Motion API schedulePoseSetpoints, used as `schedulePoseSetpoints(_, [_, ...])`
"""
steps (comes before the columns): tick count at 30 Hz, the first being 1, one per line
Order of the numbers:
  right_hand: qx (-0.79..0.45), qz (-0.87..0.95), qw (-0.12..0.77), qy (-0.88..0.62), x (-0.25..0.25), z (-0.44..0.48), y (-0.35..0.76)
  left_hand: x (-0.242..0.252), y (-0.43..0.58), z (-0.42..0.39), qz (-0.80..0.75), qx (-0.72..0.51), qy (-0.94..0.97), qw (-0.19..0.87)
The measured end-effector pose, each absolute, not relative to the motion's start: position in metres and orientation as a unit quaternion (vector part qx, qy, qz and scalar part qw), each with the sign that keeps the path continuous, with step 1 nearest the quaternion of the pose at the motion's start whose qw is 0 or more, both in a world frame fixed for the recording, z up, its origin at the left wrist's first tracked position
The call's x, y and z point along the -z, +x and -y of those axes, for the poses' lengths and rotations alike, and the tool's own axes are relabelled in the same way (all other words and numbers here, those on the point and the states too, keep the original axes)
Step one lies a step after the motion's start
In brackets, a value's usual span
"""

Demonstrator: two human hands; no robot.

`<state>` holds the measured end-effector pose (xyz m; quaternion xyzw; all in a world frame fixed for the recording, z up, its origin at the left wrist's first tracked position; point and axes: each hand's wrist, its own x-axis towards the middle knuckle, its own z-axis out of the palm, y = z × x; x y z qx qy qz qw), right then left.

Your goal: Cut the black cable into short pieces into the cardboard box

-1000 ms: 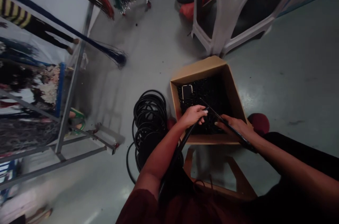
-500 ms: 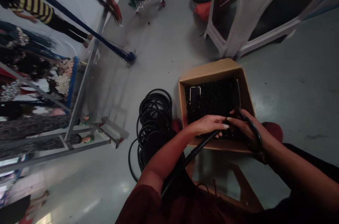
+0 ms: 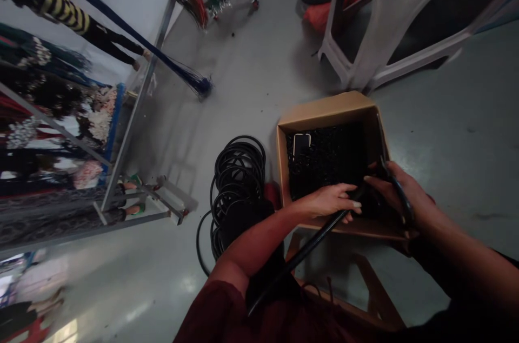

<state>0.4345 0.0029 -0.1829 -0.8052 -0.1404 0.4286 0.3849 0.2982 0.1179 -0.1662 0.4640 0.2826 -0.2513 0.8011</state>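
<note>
Two hands, left point(image 3: 326, 202) and right point(image 3: 399, 194), grip corrugated black tubing point(image 3: 312, 243) above a carton point(image 3: 324, 114).

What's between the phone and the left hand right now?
In the head view, only a heap of small black pieces in the cardboard box lies between the phone and the left hand.

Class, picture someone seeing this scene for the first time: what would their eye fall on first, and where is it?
The eye goes first to the left hand and right hand at a black ribbed tube, low in the centre, over an open cardboard box filled with black pieces. Just left of the box, a coil of black cable lies on the grey floor. At top right stands a large white plastic stool.
</note>
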Motion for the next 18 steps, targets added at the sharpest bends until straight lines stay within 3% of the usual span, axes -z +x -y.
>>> schedulePoseSetpoints(5, [-0.400,0.186,0.336,-0.832,0.188,0.001,0.435,0.171,0.299,-0.116,-0.292,0.263,0.548,0.739])
schedulePoseSetpoints(10, [-0.391,0.205,0.275,-0.854,0.192,0.003,0.435,0.169,0.302,-0.120,-0.246,0.267,0.744,0.561])
schedulePoseSetpoints(18, [-0.415,0.184,0.286,-0.844,0.189,0.002,0.434,0.159,0.302,-0.123,-0.244,0.226,0.825,0.458])
